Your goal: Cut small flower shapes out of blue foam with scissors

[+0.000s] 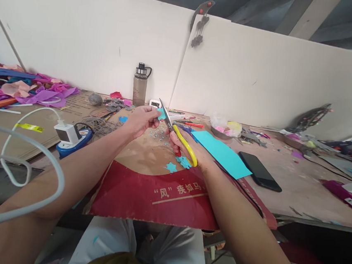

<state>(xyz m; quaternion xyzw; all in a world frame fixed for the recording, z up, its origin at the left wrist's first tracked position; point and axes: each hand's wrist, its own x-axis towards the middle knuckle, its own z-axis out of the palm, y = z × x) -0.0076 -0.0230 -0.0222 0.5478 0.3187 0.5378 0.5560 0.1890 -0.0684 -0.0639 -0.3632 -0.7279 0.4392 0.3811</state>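
A small piece of turquoise paper (pixel 161 114) is pinched between the fingertips of my left hand (pixel 141 121). My right hand (pixel 178 142) grips a pair of scissors with yellow and red handles (pixel 185 143), its blades pointing up and left against the paper's right edge. Below the scissors, turquoise star-like cutouts (pixel 171 167) lie on a red and brown cardboard sheet (pixel 120 189). Tiny turquoise scraps are scattered on the brown part between my hands. A larger turquoise paper sheet (pixel 222 153) rests to the right of my right wrist.
Right of the large sheet lies a black phone (pixel 259 171). A bottle (pixel 139 87) stands by the white partition. To my left are a blue power strip (pixel 73 142) with a charger and looping white cable, and coloured paper scraps (pixel 18 87). A purple power strip (pixel 345 196) sits far right.
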